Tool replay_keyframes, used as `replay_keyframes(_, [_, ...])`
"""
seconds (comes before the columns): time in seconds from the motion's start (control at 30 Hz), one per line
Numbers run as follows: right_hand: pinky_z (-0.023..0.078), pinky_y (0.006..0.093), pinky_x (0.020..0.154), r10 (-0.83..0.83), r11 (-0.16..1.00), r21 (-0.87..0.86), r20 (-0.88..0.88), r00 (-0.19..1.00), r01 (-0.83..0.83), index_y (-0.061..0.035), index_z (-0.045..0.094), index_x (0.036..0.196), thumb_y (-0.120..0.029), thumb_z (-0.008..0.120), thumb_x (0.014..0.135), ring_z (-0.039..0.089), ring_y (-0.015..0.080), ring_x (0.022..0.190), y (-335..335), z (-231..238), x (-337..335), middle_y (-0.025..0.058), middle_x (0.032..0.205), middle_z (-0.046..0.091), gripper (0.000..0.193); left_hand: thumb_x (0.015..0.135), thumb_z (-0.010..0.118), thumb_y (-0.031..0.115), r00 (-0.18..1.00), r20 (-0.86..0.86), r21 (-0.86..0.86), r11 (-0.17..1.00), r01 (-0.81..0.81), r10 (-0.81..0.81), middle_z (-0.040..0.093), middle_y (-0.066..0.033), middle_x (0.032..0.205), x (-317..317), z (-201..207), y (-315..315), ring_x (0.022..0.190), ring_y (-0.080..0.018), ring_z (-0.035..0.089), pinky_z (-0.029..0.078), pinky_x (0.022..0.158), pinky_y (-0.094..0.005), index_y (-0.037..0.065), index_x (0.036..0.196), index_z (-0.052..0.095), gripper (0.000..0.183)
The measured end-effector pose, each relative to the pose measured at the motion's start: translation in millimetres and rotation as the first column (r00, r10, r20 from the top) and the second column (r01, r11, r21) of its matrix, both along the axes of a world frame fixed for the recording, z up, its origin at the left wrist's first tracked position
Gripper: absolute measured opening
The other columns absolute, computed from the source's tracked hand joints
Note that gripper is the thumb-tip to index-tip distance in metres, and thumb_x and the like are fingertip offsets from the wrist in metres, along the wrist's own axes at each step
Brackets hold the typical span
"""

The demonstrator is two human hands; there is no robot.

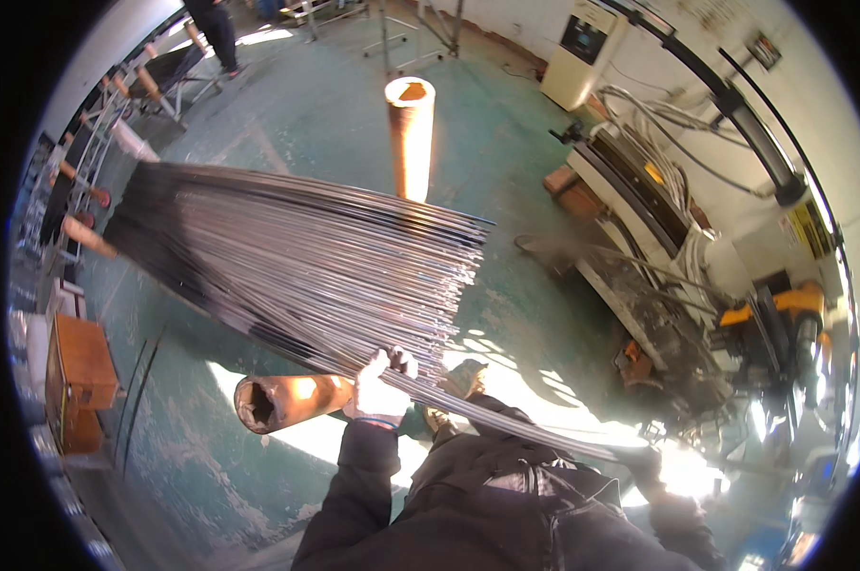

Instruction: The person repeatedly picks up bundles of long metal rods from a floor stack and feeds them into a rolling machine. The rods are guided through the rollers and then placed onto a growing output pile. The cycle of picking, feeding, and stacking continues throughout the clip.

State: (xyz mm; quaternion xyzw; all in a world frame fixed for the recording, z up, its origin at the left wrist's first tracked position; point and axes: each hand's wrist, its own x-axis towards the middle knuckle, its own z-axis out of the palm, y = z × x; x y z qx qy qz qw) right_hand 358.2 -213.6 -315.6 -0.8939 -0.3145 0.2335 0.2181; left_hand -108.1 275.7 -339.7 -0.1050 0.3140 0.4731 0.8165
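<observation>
A wide fan of thin metal rods (306, 257) spreads across the middle, bunched at the far left, with uneven ends on the right. My left hand (384, 385), in a white glove, is closed around a few rods at the near edge of the fan. From there these rods (515, 419) run rightward across the front of my body, bending slightly. They reach my right hand (682, 471), which appears closed on them; strong sunlight washes out its fingers. Beneath the fan are two brown tubes, one (411, 138) at the far side and one (296, 400) beside my left hand.
Dark, dusty machinery (639, 305) with cables stands to the right, near a yellow-and-black machine (777, 328). A pale cabinet (582, 57) is against the back wall. Brown boxes (82, 362) sit at the left. Another person's legs (216, 38) show at the far left, by racks.
</observation>
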Motion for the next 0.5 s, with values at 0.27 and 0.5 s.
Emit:
replay_keyframes(0.27, [0.052, 0.0527, 0.08, -0.238, 0.895, 0.388, -0.001, 0.971, 0.22, -0.0101, 0.064, 0.079, -0.014, 0.082, 0.089, 0.066, 0.0385, 0.088, -72.3, -54.7, 66.1, 0.0142, 0.085, 0.067, 0.021, 0.105, 0.066, 0.011, 0.971, -0.057, 0.265, 0.934, 0.238, -0.231, 0.063, -0.01, 0.102, 87.8, 116.3, -41.3, 0.099, -0.0271, 0.06, 0.052, 0.093, -0.0458, 0.004, 0.112, 0.063, 0.01])
replay_keyframes(0.5, [0.049, 0.0488, 0.113, -0.757, 0.562, 0.304, 0.565, 0.329, 0.77, -0.0054, 0.072, 0.122, -0.001, 0.065, 0.092, 0.06, 0.0426, 0.132, -168.6, 36.9, 154.8, 0.0216, 0.143, 0.065, 0.031, 0.115, 0.062, 0.022, 0.949, -0.309, 0.674, 0.691, 0.261, -0.056, 0.065, -0.0001, 0.105, 167.3, 259.1, -5.6, 0.093, -0.0143, 0.06, 0.053, 0.09, -0.0346, 0.006, 0.129, 0.066, 0.021])
